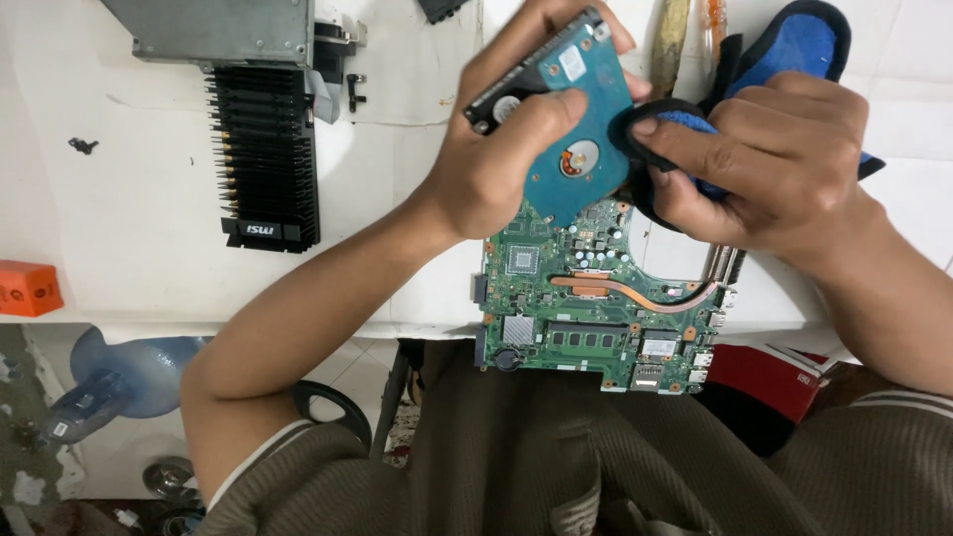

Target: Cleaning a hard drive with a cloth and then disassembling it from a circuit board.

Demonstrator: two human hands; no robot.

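My left hand [496, 149] grips a small hard drive [581, 129], its teal circuit-board side facing me and tilted. My right hand [774, 159] holds a blue cloth with black edging [804, 45] and presses a fold of it against the drive's right edge. Just below both hands lies a green laptop motherboard [596, 308] with a copper heat pipe [645, 293], resting on the white table [119, 228] near its front edge.
A black finned graphics card [263, 159] lies at the left, below a grey metal box [213, 30]. An orange box [28, 288] sits at the table's left front edge. Loose black screws [83, 146] lie nearby. A clear water jug [119, 377] is on the floor.
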